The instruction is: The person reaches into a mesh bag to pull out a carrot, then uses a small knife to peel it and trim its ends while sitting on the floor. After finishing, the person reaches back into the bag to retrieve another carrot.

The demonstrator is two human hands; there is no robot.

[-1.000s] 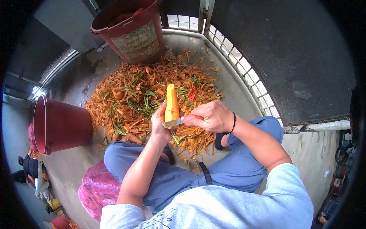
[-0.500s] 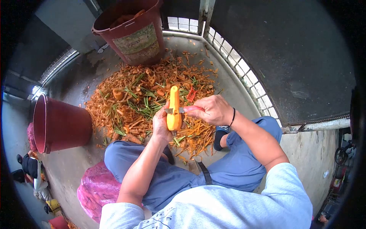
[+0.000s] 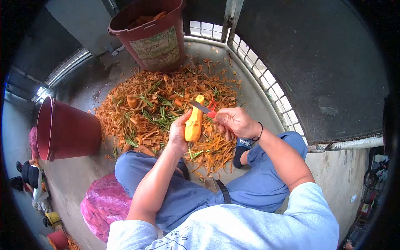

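Ideally, with the left hand (image 3: 180,134) wrapped round the carrot (image 3: 193,126) over the near peelings (image 3: 210,151) and the right hand (image 3: 236,122) clamped on the knife (image 3: 203,108), I'd steer its edge shallowly, clear of the supporting hand.

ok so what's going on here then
A person sits with legs folded at a pile of orange shavings and green stalks. Of the two hands, the left hand holds a carrot, and the right hand grips a red-handled knife, its blade across the carrot near the narrow end. Beyond the pile stands a dark red bucket with carrots in it, and a second bucket is off to the left.
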